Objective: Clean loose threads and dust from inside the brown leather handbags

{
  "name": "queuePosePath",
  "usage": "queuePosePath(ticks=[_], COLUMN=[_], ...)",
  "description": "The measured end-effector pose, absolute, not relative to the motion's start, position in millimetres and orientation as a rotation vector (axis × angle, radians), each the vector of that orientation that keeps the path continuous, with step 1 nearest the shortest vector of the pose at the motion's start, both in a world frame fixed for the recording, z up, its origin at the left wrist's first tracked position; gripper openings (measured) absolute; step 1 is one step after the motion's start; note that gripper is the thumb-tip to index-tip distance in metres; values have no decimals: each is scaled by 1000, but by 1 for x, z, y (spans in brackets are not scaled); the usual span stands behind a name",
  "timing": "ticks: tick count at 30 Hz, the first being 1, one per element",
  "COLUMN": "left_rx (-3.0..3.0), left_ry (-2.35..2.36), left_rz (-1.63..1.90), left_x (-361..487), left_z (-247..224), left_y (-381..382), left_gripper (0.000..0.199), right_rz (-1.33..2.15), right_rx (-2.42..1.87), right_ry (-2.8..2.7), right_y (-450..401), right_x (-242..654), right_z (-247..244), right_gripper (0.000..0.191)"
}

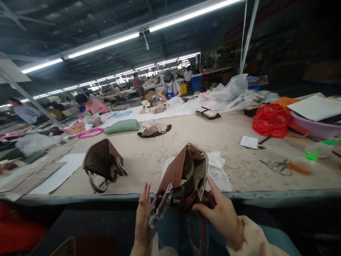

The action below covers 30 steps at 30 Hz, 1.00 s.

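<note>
A brown handbag (173, 171) lies tilted at the table's front edge, its mouth towards me and its beige lining showing. My right hand (223, 213) holds the bag's right rim, the thumb below and the index finger along the outer side. My left hand (143, 217) is upright at the bag's left, fingers straight, close to a handle wrapped in clear plastic (161, 207). Whether that palm touches the handle I cannot tell. Another handle hangs below the bag's mouth. Further left on the table sits a second brown handbag (99, 160), also with plastic-wrapped handles.
Scissors (279, 168), a white card (249, 142) and a red plastic bag (271, 121) lie to the right. Flat grey-brown pieces (39, 177) cover the left end. Behind are a green cushion-like roll (122, 126) and a pile of scraps (154, 128). Co-workers sit beyond the table.
</note>
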<state>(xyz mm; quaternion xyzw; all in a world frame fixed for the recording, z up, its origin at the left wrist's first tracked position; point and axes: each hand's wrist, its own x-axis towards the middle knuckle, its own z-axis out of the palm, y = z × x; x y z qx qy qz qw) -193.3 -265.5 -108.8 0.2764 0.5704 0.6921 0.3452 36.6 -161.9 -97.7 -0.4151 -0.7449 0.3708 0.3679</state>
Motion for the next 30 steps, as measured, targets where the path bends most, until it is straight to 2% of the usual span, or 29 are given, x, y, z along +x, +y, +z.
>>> queuePosePath(ticks=[2,5,7,13,19,26,30], left_rx=[1091,1449,1533,1615,1789,1718,1721], left_ry=[1643,1932,2044,1986,1669,1535,1426], left_rz=[1592,1070,947,1045,804,722,743], left_x=[-189,-180,-176,-191,-216,-226,-236], left_z=[-92,-66,-57,-58,-37,-26,-30], left_y=[-280,-281,-272,-238,-227,-215,-210], left_gripper=[69,89,91,83,88,88,88], right_rz=[839,743,687,756,732,331,82], right_rx=[-1024,-921,-878,-728,-581,-413,-385], right_ry=[-2006,-2110,-2154,-2341,-2568,-2618,-2661], right_y=[-165,-173,-181,-199,-189,-140,-113], right_x=[27,16,12,26,43,37,8], right_z=[-92,-80,-72,-63,-52,-18,-6], right_gripper=[89,81,79,72,67,41,35])
